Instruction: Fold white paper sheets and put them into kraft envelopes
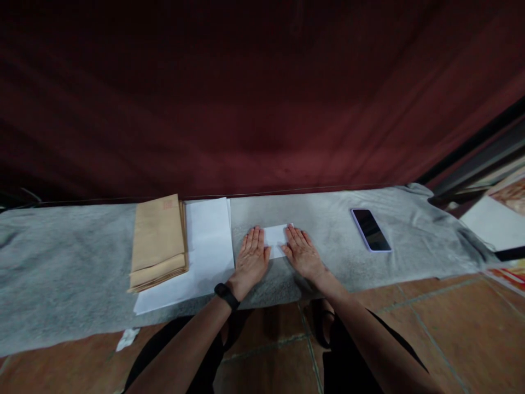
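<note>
A small folded sheet of white paper (275, 236) lies on the grey cloth between my hands. My left hand (251, 254) rests flat on the paper's left end, fingers stretched forward. On its right end my right hand (302, 254) presses down the same way, fingers extended. A crease or edge runs across the paper between the thumbs. The ends of the paper are hidden under the palms. To the left of my left hand is a stack of larger white sheets (211, 246), partly covered by a pile of brown paper envelopes (158, 232).
A grey cloth (82, 262) covers the long surface. On the right lies a phone (371, 230) with a purple case. Behind hangs a dark red curtain or panel (262, 109). A scrap of white tissue (127, 339) sits on the tiled floor (430, 323).
</note>
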`<action>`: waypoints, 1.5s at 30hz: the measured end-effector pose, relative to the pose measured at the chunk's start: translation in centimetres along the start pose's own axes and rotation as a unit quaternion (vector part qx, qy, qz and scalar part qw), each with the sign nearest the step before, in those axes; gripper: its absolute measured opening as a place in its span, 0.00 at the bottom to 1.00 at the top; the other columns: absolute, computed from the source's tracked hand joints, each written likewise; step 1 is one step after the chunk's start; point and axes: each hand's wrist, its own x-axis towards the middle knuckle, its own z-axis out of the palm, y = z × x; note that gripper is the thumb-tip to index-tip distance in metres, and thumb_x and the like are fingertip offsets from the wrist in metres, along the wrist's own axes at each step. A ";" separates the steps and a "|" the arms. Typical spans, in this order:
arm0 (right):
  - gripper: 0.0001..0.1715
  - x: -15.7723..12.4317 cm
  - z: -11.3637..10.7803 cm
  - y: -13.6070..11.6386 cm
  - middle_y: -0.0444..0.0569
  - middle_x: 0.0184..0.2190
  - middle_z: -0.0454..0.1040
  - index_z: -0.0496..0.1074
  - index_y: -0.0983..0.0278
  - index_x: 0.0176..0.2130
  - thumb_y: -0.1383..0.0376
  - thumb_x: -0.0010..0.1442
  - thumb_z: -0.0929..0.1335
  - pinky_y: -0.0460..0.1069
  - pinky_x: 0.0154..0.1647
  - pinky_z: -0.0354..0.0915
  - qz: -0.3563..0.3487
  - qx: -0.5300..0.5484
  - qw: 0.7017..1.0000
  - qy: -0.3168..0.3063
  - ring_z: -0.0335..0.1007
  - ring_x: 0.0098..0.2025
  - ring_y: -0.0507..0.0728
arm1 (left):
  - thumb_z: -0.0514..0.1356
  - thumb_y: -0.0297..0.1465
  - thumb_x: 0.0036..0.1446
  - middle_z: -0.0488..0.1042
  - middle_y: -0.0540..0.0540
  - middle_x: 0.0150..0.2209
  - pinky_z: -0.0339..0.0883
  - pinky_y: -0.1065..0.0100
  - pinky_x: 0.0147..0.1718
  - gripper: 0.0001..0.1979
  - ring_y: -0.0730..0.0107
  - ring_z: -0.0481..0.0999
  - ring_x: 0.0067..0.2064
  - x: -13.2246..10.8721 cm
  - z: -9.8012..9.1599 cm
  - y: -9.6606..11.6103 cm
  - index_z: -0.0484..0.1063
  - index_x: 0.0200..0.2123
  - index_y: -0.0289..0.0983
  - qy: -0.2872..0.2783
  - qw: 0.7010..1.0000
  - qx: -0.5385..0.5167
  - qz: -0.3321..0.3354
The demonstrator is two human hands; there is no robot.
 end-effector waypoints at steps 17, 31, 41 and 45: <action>0.35 0.1 -0.6 0.3 0.62 0.70 0.54 0.54 0.75 0.69 0.55 0.72 0.56 0.62 0.71 0.46 0.032 -0.007 0.999 -0.026 0.48 0.72 0.64 | 0.60 0.31 0.60 0.72 0.37 0.48 0.61 0.57 0.54 0.12 0.54 0.69 0.53 4.8 -2.6 -1.0 0.73 0.46 0.35 -0.023 0.994 -0.061 -0.089; 0.54 0.2 -4.7 -4.4 0.58 0.73 0.44 0.36 0.67 0.73 0.47 0.65 0.65 0.64 0.72 0.46 -0.070 0.115 0.991 0.003 0.40 0.74 0.64 | 0.63 0.32 0.46 0.67 0.55 0.22 0.59 0.72 0.23 0.07 0.73 0.69 0.25 5.0 -5.1 -1.5 0.67 0.25 0.38 -0.002 0.691 -0.684 -0.235; 0.21 1.9 -5.7 -3.7 0.52 0.50 0.78 0.73 0.63 0.54 0.59 0.68 0.60 0.56 0.56 0.70 0.153 0.480 0.852 0.141 0.74 0.53 0.60 | 0.62 0.47 0.56 0.77 0.42 0.43 0.73 0.67 0.36 0.19 0.65 0.78 0.42 5.3 -6.6 -1.5 0.72 0.40 0.37 -0.009 0.547 -0.784 -0.294; 0.17 2.9 -4.9 -3.1 0.49 0.42 0.80 0.73 0.61 0.43 0.52 0.62 0.67 0.53 0.46 0.74 0.263 0.677 0.659 0.199 0.78 0.45 0.58 | 0.66 0.35 0.54 0.77 0.43 0.47 0.74 0.65 0.40 0.28 0.65 0.79 0.43 4.3 -5.0 -0.8 0.65 0.58 0.41 -0.066 0.584 -0.754 -0.293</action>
